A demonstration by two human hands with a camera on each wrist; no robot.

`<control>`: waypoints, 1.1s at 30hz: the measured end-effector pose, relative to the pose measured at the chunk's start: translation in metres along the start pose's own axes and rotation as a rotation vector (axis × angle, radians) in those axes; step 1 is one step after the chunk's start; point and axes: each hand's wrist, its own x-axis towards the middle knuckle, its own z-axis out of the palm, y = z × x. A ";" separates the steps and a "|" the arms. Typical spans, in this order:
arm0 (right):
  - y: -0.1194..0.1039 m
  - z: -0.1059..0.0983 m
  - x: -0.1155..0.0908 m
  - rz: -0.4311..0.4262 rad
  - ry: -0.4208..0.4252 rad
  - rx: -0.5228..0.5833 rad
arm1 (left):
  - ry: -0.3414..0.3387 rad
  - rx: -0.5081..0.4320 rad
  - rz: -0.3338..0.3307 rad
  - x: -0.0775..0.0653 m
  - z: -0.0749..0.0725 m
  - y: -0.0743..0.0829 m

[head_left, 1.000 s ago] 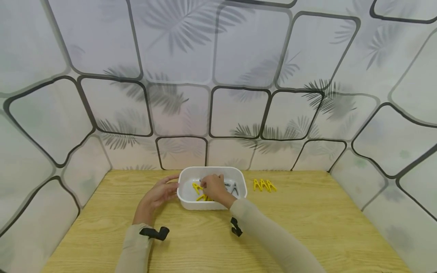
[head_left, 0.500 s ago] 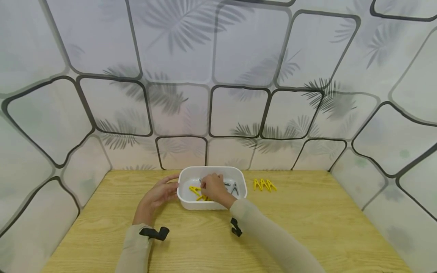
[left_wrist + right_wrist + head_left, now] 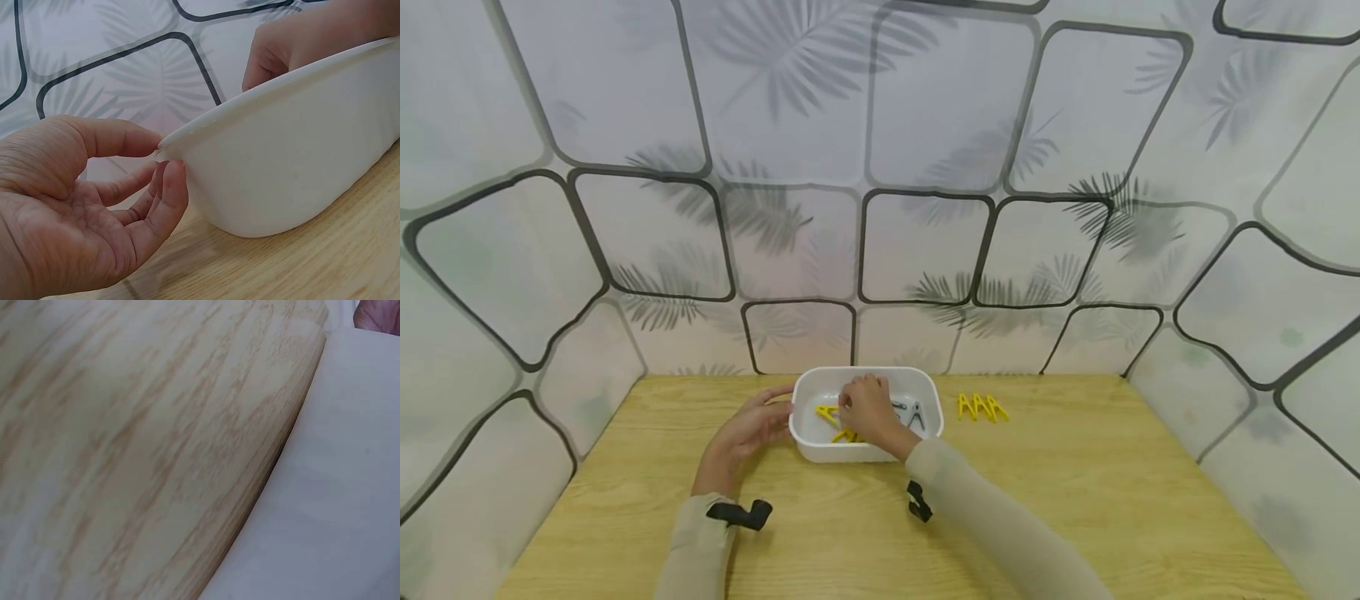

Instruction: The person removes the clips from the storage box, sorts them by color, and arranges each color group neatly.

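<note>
A white plastic box (image 3: 808, 451) stands on the wooden table and holds several clothespins. My left hand (image 3: 752, 425) is at its left end; in the left wrist view, finger and thumb tips pinch the box's rim. My right hand (image 3: 868, 408) reaches down inside the box with bent fingers, and I cannot tell whether they hold anything. Left of those fingertips lies a yellow clothespin (image 3: 827, 411), with more yellow ones (image 3: 846, 436) near the front wall. A grey clothespin (image 3: 915, 415) lies at the right inside. The right wrist view shows mostly table and box wall.
On the table (image 3: 1075, 483) right of the box, three yellow clothespins (image 3: 977, 407) lie in a row. A patterned curtain-like wall (image 3: 925, 250) rises behind the table and along both sides.
A yellow clothespin by the right fingertips has turned and shifted slightly left inside the box. The right hand has risen very slightly; the left hand stays at the rim.
</note>
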 end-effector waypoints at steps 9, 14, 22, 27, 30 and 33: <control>0.001 -0.004 0.002 -0.098 0.205 0.023 | 0.006 0.007 -0.001 0.002 0.002 0.001; 0.002 -0.011 0.001 -0.137 0.293 0.044 | 0.004 0.008 0.005 0.001 0.001 0.001; 0.010 -0.033 -0.009 -0.140 0.354 0.120 | 0.010 0.013 0.008 0.000 0.003 0.002; 0.023 -0.046 -0.019 -0.121 0.385 0.161 | -0.016 0.008 0.014 -0.001 0.004 0.002; 0.034 -0.054 -0.024 -0.103 0.409 0.160 | -0.018 -0.003 0.012 -0.002 0.004 0.002; 0.043 -0.063 -0.029 -0.096 0.427 0.152 | -0.013 -0.003 0.012 -0.002 0.004 0.002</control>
